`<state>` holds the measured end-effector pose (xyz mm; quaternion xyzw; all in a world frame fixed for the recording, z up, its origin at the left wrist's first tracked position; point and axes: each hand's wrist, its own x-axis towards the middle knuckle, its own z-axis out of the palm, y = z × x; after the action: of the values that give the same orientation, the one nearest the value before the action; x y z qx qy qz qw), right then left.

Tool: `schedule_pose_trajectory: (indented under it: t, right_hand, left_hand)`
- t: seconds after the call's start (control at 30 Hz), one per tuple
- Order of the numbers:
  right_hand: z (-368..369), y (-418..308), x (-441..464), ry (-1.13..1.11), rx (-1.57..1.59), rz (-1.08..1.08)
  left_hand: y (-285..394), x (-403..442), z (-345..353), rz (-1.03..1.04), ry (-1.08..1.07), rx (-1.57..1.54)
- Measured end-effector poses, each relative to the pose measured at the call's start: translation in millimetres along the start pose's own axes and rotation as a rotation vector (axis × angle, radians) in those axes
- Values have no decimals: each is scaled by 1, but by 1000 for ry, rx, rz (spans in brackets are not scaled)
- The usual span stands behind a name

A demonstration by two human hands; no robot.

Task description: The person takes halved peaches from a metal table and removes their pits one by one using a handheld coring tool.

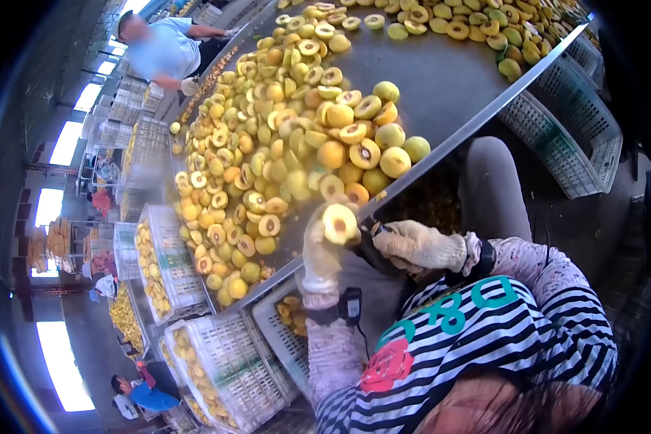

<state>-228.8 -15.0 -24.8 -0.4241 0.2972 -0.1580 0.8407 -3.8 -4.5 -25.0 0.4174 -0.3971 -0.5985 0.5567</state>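
My left hand [320, 254], in a pale work glove, is closed around a yellow peach half [339, 223]. Its cut face is turned up toward me, with a pale brownish hollow or stone at the middle. Just to the right, my gloved right hand [421, 246] has its fingers curled round a small dark tool [369, 226], whose tip points at the peach half. Most of the tool is hidden by the fingers, so its exact kind does not show. Both hands are over the near edge of the metal table, beside a heap of halved peaches [289, 137].
The metal table [441, 79] has a raised rim along my side. More peach halves [477, 25] lie at its far end. White plastic crates of fruit [231, 369] stand at the left; other crates [568, 123] are at the right. A person in light blue [163, 50] stands across the table.
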Motion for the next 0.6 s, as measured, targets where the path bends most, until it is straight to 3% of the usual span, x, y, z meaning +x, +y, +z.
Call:
schedule_pose_trajectory:
  t: [0.03,0.1,0.17,0.23,0.27,0.37,0.43,0.47,0.57,0.6]
  right_hand:
    - [4,-4,2,-20,-16,-10]
    - [13,-16,7,29,-207,16]
    - [16,-6,19,41,-235,17]
    - [19,0,24,73,-259,7]
    - [20,1,23,70,-444,-127]
    - [26,-3,20,33,-430,-103]
    - [30,5,18,72,-456,-276]
    - [33,3,15,83,-448,-251]
    - [35,9,21,161,-473,-263]
    - [36,11,24,164,-455,-276]
  left_hand:
    - [-6,-6,8,24,-12,-133]
    - [-16,-12,21,67,120,-58]
    - [-24,-15,35,189,222,225]
    - [-31,-15,39,193,319,155]
    - [-32,-14,39,166,321,175]
    - [-27,-12,39,116,323,205]
    - [-19,-15,43,117,315,180]
    - [-19,-16,47,170,325,126]
    - [-24,-12,50,264,411,36]
    - [-25,-12,50,204,465,46]
